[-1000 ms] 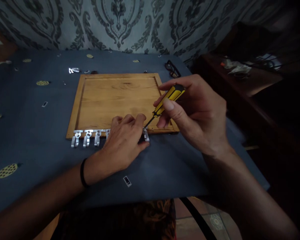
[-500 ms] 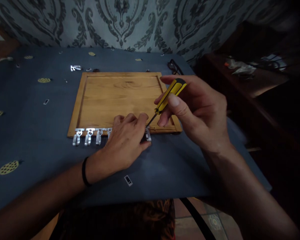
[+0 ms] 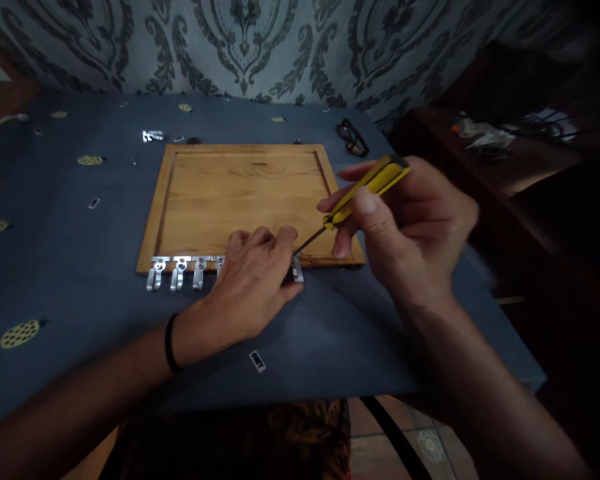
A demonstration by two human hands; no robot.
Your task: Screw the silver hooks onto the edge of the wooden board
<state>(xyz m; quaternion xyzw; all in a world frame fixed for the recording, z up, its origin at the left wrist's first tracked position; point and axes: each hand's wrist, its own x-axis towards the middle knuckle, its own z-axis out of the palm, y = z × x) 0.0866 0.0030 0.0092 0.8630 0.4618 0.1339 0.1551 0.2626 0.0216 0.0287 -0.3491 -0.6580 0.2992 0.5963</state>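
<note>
A square wooden board (image 3: 240, 197) lies flat on a table covered with blue cloth (image 3: 70, 267). Along its near edge runs a metal strip of hooks (image 3: 177, 272). My left hand (image 3: 250, 283) lies over the right part of that strip, fingers curled and pressing it down. My right hand (image 3: 410, 227) is closed round a yellow and black screwdriver (image 3: 365, 190), slanted low, its tip at the hook (image 3: 296, 268) beside my left fingertips.
Black glasses (image 3: 351, 137) lie at the table's back right. A loose metal piece (image 3: 151, 136) sits behind the board. Small labels (image 3: 257, 361) and yellow dotted patches (image 3: 19, 333) mark the cloth. A dark wooden shelf (image 3: 480, 160) stands to the right. Patterned wallpaper is behind.
My right hand has swung right and tilted the screwdriver handle lower, with the tip still at the same hook. My left hand has stayed on the hook strip.
</note>
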